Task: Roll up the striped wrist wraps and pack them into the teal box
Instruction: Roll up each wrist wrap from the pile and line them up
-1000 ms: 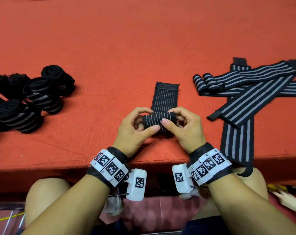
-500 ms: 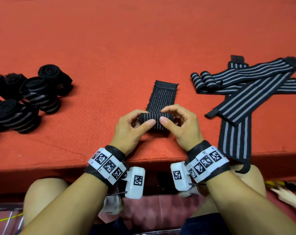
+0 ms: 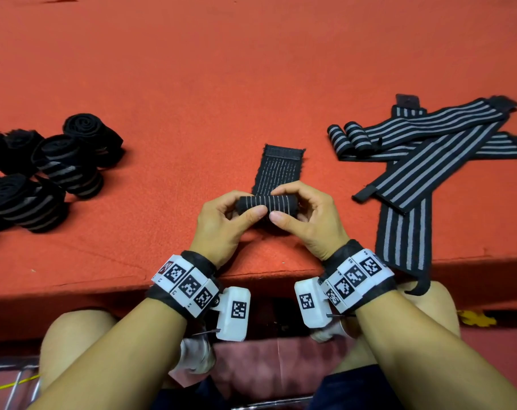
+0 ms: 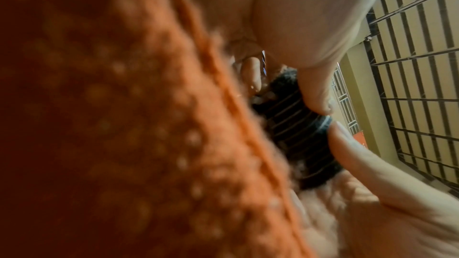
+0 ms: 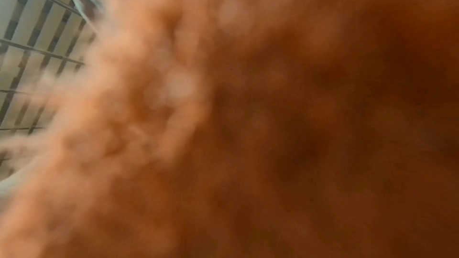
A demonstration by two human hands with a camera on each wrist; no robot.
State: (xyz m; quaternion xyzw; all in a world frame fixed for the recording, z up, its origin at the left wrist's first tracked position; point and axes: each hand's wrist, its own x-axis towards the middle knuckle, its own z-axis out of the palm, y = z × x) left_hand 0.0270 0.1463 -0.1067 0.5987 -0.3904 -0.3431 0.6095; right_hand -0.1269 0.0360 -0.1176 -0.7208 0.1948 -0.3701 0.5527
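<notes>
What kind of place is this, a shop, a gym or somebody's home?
Hard to say for sure; it looks like a simple packing spot. A person sits at a low surface with a red carpet, with a pile of finished rolls and flat striped wraps on it. Barred metal grilles stand behind.

Even warm light, sharp head view with bent edges; both wrist views close-up, heavily blurred.

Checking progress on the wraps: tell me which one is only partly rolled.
The wrap pinched by the left hand and right hand; its flat tail remains unrolled.
</notes>
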